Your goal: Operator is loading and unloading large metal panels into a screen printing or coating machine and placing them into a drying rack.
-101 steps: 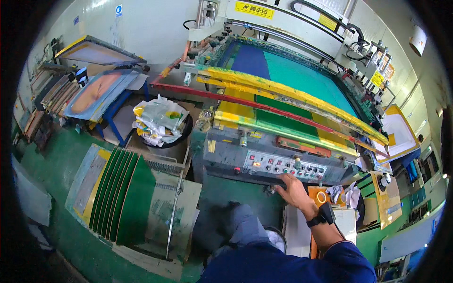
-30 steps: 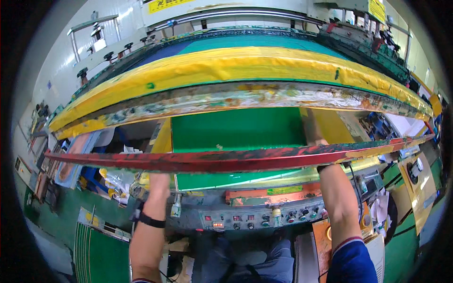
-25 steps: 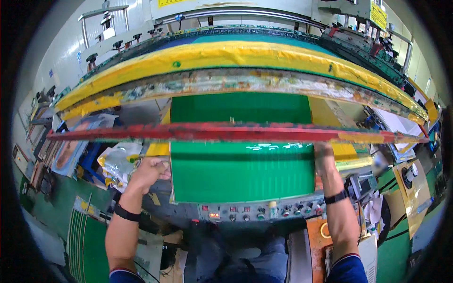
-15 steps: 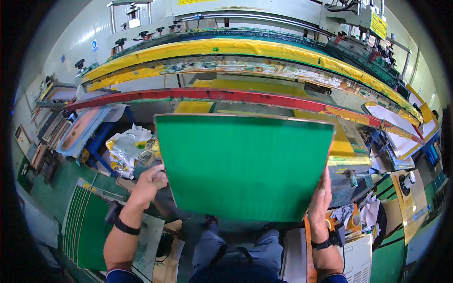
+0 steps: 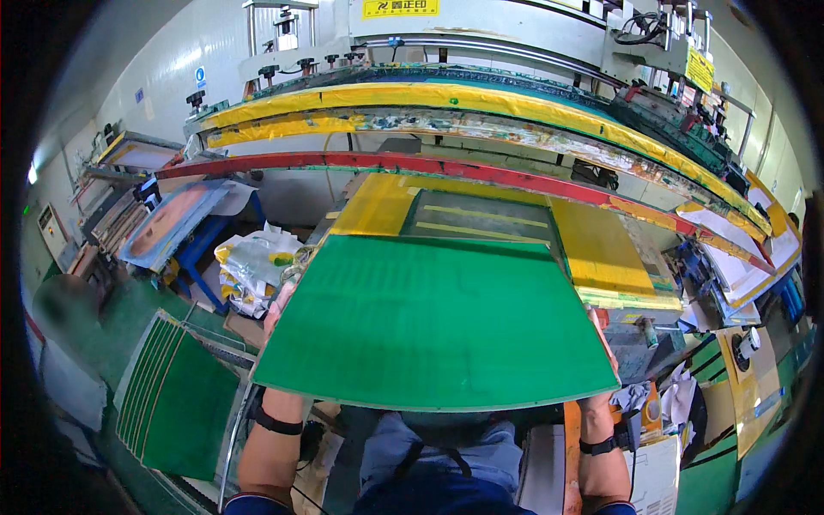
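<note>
A green rectangular panel [image 5: 438,326] is held in front of me, its face turned up and tilted. On its left edge is my left hand [image 5: 278,306], fingers closed on the edge and mostly hidden behind the panel. My right hand [image 5: 603,335] grips the opposite edge, with much of it also behind the panel. Just beyond the panel's far edge lies a machine bed with yellow-covered areas [image 5: 601,249] on either side of a dark grey middle [image 5: 481,215] crossed by pale yellow strips. The panel hides the bed's near part.
A red bar [image 5: 446,167] and a long yellow-wrapped frame [image 5: 515,100] span the machine above the bed. On the left, more green panels [image 5: 184,403] lean in a stack near a blue-legged table [image 5: 193,257]. Crumpled plastic [image 5: 257,266] sits beside the bed. Cardboard [image 5: 747,386] stands at right.
The panel has tipped from nearly upright to flatter, its near edge now closer to me. The bed behind it shows more. Both hands still hold its sides; the view has shifted slightly.
</note>
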A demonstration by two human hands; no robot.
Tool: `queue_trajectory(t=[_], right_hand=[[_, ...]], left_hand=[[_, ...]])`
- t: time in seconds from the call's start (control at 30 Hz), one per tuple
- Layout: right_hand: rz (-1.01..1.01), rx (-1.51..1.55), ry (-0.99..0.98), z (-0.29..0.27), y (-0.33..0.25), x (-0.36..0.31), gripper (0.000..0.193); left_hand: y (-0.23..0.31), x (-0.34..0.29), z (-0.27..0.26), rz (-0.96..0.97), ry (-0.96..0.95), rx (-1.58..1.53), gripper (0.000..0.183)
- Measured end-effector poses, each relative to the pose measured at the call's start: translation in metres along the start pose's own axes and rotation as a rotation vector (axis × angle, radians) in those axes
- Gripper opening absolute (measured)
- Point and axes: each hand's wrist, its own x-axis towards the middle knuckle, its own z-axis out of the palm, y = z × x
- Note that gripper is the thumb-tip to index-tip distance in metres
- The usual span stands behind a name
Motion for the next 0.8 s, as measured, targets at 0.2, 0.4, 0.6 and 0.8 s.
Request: queue_trajectory(t=[0.2,0.4,0.6,0.8], right_hand=[[0.035,-0.289,-0.175,-0.005,0.006,0.037,0.06],[-0.027,-0.353,0.017,-0.024,0.033,0.056,0.045],[0.094,-0.245,-0.245,0.181,0.074,0.085,0.043],[-0.019,-0.152,-0.994,0.418,0.094,0.069,0.058]], left_hand=[[0.013,-0.036,0.011,0.326,0.262,1.447,0.047],[0.054,-0.101,0.041,0.144,0.2,0.058,0.049],[0.113,-0.267,0.083,0.544,0.908,1.619,0.064],[0.197,-0.354,0.093,0.263,1.35,1.494,0.052]])
